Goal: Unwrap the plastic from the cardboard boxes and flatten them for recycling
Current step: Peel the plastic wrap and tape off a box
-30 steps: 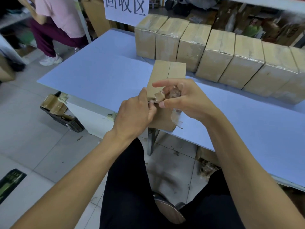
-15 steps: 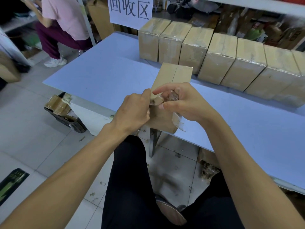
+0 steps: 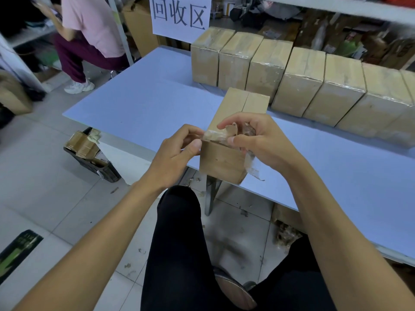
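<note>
A brown cardboard box (image 3: 224, 162) stands at the near edge of the pale blue table (image 3: 146, 104). Above its near top edge, my left hand (image 3: 177, 153) pinches one end of a strip of clear plastic tape (image 3: 215, 136). My right hand (image 3: 253, 140) holds the other end, with a crumpled wad of plastic in its curled fingers. A loose tail of tape (image 3: 252, 169) hangs down the box's right side. Several plastic-wrapped boxes (image 3: 298, 86) stand in a row along the table's far side.
A black crate with flattened cardboard (image 3: 89, 153) sits on the floor left of the table. A person in a pink shirt (image 3: 89, 30) sits at the back left. A white sign (image 3: 179, 14) hangs behind the table. Plastic scraps (image 3: 285, 236) lie under the table.
My hands have drawn slightly apart, stretching the tape strip between them. The view has shifted a little; the box has stayed in place.
</note>
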